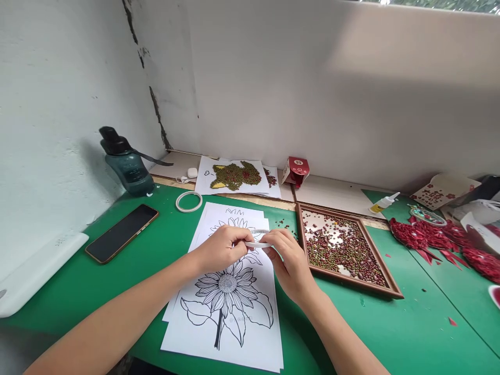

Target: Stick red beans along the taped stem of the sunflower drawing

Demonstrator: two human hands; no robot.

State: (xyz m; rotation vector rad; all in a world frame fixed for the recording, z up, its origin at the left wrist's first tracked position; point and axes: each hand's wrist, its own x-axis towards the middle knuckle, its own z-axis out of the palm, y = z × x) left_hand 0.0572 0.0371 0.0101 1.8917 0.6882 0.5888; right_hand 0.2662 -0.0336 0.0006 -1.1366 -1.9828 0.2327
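A roll of white double-sided tape (259,245) is pinched between my two hands above the paper. On its left side my left hand (225,246) closes thumb and fingers on the edge. My right hand (287,260) grips the opposite side, thumb below and fingers on top. Beneath them lies a stack of sheets with a printed sunflower drawing (227,284); the hands cover its upper part. Another white tape roll (189,201) rests flat on the green table, left of the sheets.
A brown-framed tray (355,286) of mixed beans stands right. Behind lie a bean picture (236,176), a red box (296,171) and a glue bottle (385,203). At left are a phone (122,233), a water bottle (128,166) and a white device (42,273). Red shredded decorations (425,237) lie far right.
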